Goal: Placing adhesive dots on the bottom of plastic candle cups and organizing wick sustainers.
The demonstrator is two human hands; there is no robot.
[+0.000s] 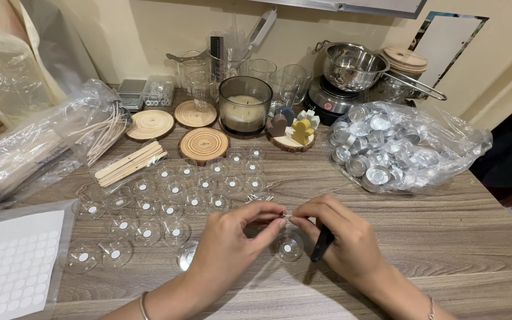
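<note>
Above a clear cup [287, 246], a small wick tab [287, 216] between both grips; left hand [232, 237] and right hand [342, 234] pinched tight on it.

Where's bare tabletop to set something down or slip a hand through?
Free: the table right of the right hand, below the bag of metal cups; also the near edge. Crowded: clear cups left of the left hand, wood discs and jars behind.

Two hands meet over wooden table [445, 237]. Left hand [232, 237] and right hand [342, 234] pinch tiny wick piece [287, 216] together, right also gripping black tool [322, 244]. Clear cup [287, 246] directly beneath wick piece; more clear cups [173, 198] left of it; bag of metal cups [398, 148] up right.
</note>
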